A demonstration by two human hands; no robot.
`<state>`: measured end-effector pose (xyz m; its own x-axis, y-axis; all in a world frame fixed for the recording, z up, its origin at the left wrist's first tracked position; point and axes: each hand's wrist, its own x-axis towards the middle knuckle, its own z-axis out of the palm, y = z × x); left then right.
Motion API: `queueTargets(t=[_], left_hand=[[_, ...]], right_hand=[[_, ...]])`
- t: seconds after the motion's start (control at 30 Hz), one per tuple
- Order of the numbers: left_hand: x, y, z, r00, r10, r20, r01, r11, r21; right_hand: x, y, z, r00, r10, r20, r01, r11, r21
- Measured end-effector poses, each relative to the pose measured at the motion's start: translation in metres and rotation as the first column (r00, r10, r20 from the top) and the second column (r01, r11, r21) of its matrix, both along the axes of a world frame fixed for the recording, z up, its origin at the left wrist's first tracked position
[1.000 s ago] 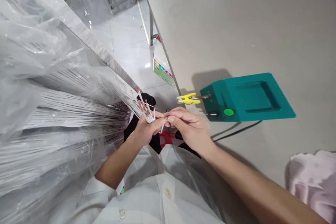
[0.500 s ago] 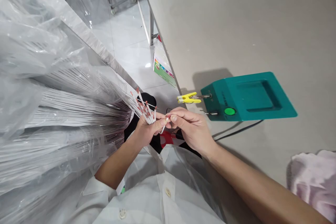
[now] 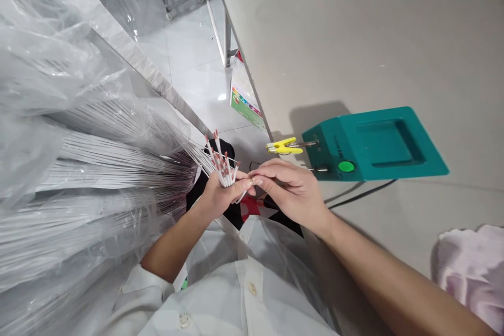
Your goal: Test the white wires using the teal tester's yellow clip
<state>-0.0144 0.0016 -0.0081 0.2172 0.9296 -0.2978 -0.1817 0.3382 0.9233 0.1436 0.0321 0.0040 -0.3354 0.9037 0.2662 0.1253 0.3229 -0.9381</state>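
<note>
As a person in a pale button-front shirt (image 3: 248, 294) works at the edge of a gray tabletop (image 3: 354, 37), the left hand (image 3: 220, 195) closes around a small bunch of white wires (image 3: 223, 168), their reddish tips fanned upward above the thumb and the ends of a few poking out below it. The right hand (image 3: 255, 180) meets it thumb to thumb, its fingertips drawn together in a narrow pinch; whether a wire end lies between them cannot be told, since the fingers hide the spot. The bunch sits just off the table's edge, in front of the person's body, with strands running left toward thick bundles of white wire (image 3: 118, 163) that lie partly beneath crumpled clear plastic sheeting (image 3: 47, 84). On the tabletop, near the right hand, rests a teal electrical unit (image 3: 388, 144) with a rectangular recess in its top and a round green button or lamp (image 3: 347, 166) on its sloping front; the lettering is too small to read. A yellow clip (image 3: 284, 146) grips a metal rod projecting from the unit, and a black cable (image 3: 362, 191) runs along the table below it. Pale pink cloth (image 3: 472, 273) lies bunched at lower right. Beyond the table's edge, a printed green-and-white box (image 3: 244, 102) and a wheeled metal rack (image 3: 185, 2) stand on the glossy tiled floor (image 3: 189, 79).
</note>
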Motion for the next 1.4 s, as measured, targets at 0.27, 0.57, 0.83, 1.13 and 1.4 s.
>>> queueTargets(t=[0.27, 0.57, 0.83, 1.13, 1.4], left_hand=[[0.013, -0.002, 0.011, 0.968, 0.097, -0.232, -0.079, 0.993, 0.086], [0.021, -0.004, 0.011, 0.942, 0.251, -0.223, -0.245, 0.968, 0.056], [0.012, -0.004, 0.002, 0.937, 0.294, -0.187, -0.294, 0.955, 0.032], [0.015, -0.008, 0.007, 0.943, 0.19, -0.273, -0.169, 0.981, 0.099], [0.018, -0.006, 0.011, 0.906, 0.337, -0.258, -0.339, 0.94, 0.035]], right_hand=[[0.006, -0.003, -0.006, 0.88, -0.286, 0.379, 0.05, 0.85, 0.525], [0.014, 0.0, -0.01, 0.815, -0.345, 0.466, -0.094, 0.715, 0.693], [0.006, -0.002, -0.002, 0.958, -0.192, 0.213, 0.124, 0.947, 0.296], [-0.001, -0.002, -0.004, 0.958, -0.151, 0.244, 0.087, 0.963, 0.254], [0.004, -0.002, -0.008, 0.908, -0.189, 0.375, 0.1, 0.964, 0.246]])
